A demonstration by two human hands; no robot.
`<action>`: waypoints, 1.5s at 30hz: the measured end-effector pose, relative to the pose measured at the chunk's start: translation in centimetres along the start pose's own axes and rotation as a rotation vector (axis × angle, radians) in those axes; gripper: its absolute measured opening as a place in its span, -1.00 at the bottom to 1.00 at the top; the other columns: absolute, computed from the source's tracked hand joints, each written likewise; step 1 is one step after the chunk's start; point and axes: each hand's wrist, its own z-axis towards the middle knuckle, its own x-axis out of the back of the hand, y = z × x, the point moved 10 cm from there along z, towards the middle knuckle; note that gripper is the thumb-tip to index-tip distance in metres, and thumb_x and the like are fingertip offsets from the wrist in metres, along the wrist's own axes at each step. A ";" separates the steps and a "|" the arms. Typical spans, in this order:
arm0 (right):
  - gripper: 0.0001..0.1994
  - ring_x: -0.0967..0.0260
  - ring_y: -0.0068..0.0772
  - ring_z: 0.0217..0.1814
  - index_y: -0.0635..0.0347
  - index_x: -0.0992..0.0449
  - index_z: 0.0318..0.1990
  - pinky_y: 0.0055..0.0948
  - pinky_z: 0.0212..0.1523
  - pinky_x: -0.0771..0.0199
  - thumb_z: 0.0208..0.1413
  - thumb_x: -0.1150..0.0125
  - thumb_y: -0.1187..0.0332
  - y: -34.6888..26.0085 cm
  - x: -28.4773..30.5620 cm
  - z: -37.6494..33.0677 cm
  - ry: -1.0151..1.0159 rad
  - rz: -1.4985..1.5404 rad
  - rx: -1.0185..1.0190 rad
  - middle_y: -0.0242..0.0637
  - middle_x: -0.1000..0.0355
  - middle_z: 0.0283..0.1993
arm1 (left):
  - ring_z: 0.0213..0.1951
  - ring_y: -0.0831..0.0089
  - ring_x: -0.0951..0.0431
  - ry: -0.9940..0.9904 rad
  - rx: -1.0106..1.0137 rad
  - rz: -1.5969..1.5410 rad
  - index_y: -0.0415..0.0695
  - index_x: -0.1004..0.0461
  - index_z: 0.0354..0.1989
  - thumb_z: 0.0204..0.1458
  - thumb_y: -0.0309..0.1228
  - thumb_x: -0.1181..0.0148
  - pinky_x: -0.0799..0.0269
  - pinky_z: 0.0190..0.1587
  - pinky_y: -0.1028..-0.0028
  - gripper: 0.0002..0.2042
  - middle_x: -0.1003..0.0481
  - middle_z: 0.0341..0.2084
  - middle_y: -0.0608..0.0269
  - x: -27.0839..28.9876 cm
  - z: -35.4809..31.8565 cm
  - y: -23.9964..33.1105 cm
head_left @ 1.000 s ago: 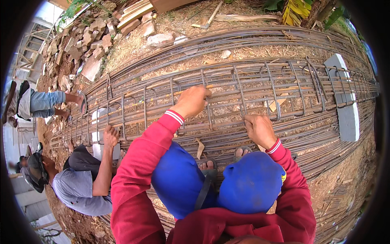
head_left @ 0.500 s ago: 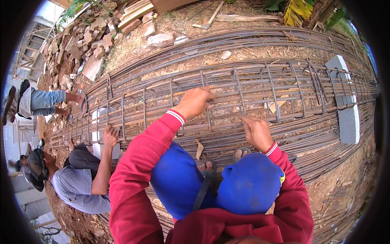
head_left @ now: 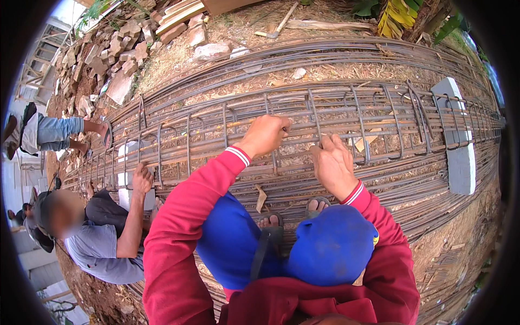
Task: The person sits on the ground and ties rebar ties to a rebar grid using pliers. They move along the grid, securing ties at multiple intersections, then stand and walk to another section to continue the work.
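Rebar cage (head_left: 336, 116) lay lengthwise on the ground, long bars threaded through a row of stirrups; it rested on a pale concrete block (head_left: 460, 162) at the right and on another block (head_left: 123, 179) near the left.

Left hand (head_left: 265, 134) was closed in a fist on the upper long bar beside a stirrup (head_left: 273, 135); what it gripped inside the fist, wire or tool, could not be told; right hand (head_left: 333, 162) lay mostly flat, fingers loosely spread, on the near side bars just beside the next stirrup (head_left: 314, 116).

Progress, judged: stirrups already stood along the whole visible cage, closer together at the right end, wider toward the left; whether each crossing was tied could not be made out, the ties being too small to see; work at this crossing looked unfinished.

A co-worker in a grey shirt (head_left: 103, 254) crouched at the left, one hand (head_left: 142, 179) on the cage; another person's legs (head_left: 59, 132) showed farther left.

Hidden: the cage's far ends bent off toward the rim; blue knees (head_left: 330, 249) covered the ground below; loose bars (head_left: 303, 54) and rubble (head_left: 124, 54) lay beyond.
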 end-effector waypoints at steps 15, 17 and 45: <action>-0.88 -0.32 0.01 -0.13 0.24 -0.50 -0.33 -0.14 -0.06 -0.33 -0.08 -0.21 0.53 -0.4 -5.8 5.7 0.108 0.452 0.132 -0.16 -0.41 -0.28 | -0.47 0.35 -0.59 0.401 0.435 -0.367 -0.35 -0.39 -0.04 0.01 -0.54 -0.27 -0.47 -0.39 0.39 -0.67 -0.54 -0.46 0.10 -2.1 -8.0 0.3; -0.88 -0.31 0.02 -0.13 0.25 -0.47 -0.31 -0.13 -0.07 -0.33 -0.06 -0.18 0.55 -0.4 -5.8 5.8 0.107 0.450 0.142 -0.14 -0.41 -0.27 | -0.54 0.40 -0.54 0.378 0.577 -0.560 -0.37 -0.40 -0.05 0.07 -0.55 -0.17 -0.43 -0.48 0.44 -0.72 -0.51 -0.50 0.15 -4.7 -8.1 0.2; -0.91 -0.40 -0.43 -0.23 0.27 -0.38 -0.30 -0.45 -0.14 -0.38 0.14 -0.02 0.66 4.6 -3.6 4.4 0.114 0.514 -0.044 -0.26 -0.46 -0.30 | -0.37 -0.21 -0.53 0.402 0.766 -0.526 -0.28 -0.50 -0.51 0.05 -0.44 -0.08 -0.42 -0.30 0.02 -0.81 -0.51 -0.52 -0.22 -9.2 -4.2 2.4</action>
